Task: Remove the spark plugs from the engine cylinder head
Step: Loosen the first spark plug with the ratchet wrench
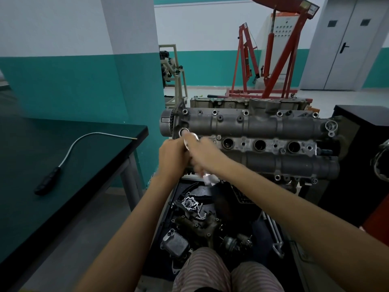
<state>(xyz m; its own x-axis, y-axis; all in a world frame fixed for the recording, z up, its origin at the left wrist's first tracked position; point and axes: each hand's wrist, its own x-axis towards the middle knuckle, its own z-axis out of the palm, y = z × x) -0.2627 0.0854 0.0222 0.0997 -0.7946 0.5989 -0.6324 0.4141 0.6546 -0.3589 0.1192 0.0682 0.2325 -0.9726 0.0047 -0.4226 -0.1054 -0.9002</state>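
both hands meet over the left end of the engine cylinder head (263,125), fingers curled round a shiny metal tool (190,137) whose ring-shaped end shows just above the knuckles. the left hand (172,157) is closed around the lower part of it; the right hand (202,152) crosses over from 4 o'clock and closes on it from the other side. the right hand is motion-blurred, so exactly how its fingers lie cannot be told. the tool's visible part rises from the hands toward 12 o'clock, tilted slightly left, and stands where the leftmost plug well would be; that well is hidden by the hands.

the head lies with its long axis running from 9 o'clock to 3 o'clock across the middle of the view, its toothed sprocket end (167,124) pointing to 9 o'clock. three round spark plug wells (260,144) open upward in a row along the pale strip between the two dark cam housings, to the right of the hands. what sits inside them is too dark to tell.

a scrap of white cloth or paper (208,179) shows just below the right wrist. at 6 o'clock, under the forearms, a dark tray (263,232) holds loose engine parts, among them a finned cooler (174,244) and a short chain (200,212). at 9 o'clock a dark green table (31,207) carries a flexible pick-up tool (63,159) with a black handle. at 1 o'clock, well behind the engine, stands a red engine hoist (273,60), with grey double doors (345,43) to its right.
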